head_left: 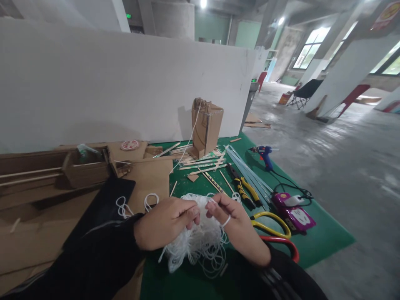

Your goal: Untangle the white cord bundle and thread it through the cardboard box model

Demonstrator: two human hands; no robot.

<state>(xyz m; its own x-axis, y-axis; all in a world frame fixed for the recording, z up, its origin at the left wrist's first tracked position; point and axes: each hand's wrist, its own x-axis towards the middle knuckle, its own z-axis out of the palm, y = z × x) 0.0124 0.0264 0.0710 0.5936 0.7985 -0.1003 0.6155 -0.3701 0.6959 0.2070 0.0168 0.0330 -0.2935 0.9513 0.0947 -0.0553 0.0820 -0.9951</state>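
A loose tangle of white string [206,246] lies on the green table top at the near middle, partly covered by my hands. My left hand [171,223] comes over its left side, thumb and fingers pinched on the string. On the other side my right hand [234,216] is closed, with string between its fingertips and a strand crossing near the base of the thumb. A small gap separates the two hands. Beyond them stands a cardboard box model [212,127], from whose top a white string hangs down to the left.
Thin wooden strips [203,164] are strewn around the box. To the right lie yellow-black pliers [245,189], clear glue sticks [248,171], a blue glue gun [265,156], a purple power strip [296,214] and yellow-and-red-handled cutters [275,223]. Cardboard [150,175] covers the left; a white panel [125,83] stands behind.
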